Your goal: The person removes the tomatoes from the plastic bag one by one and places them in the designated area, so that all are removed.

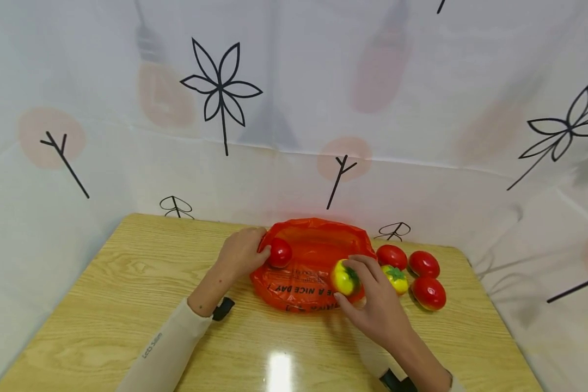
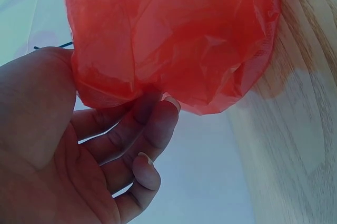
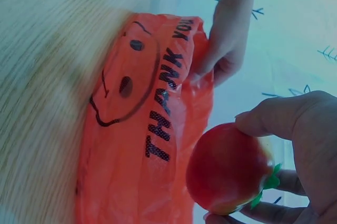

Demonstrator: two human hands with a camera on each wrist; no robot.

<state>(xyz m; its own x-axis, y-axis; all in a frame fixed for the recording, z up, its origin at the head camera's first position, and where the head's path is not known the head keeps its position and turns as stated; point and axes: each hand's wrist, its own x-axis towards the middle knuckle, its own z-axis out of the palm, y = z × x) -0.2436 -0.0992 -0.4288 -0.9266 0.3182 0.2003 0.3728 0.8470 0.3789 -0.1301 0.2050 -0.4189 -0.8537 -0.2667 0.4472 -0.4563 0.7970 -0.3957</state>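
Note:
An orange-red plastic bag [image 1: 304,299] with black printing lies on the table, its mouth spread wide. My left hand [image 1: 242,251] pinches the bag's left rim; in the left wrist view, the fingers [image 2: 152,124] curl against the bag's red film [image 2: 179,39]. Inside the bag, near that hand, sits a shiny red round fruit [image 1: 280,253]. Over the right side of the bag's mouth, my right hand [image 1: 377,299] grips a red-and-yellow tomato-like fruit [image 1: 345,277] with a green leafy cap. The right wrist view shows its red side [image 3: 226,168] between thumb and fingers.
Right of the bag, several shiny red oval fruits [image 1: 428,293] and another yellow fruit with a green cap [image 1: 396,279] stand close together on the wooden table [image 1: 142,272]. A white cloth [image 1: 284,179] with printed plants hangs behind the table.

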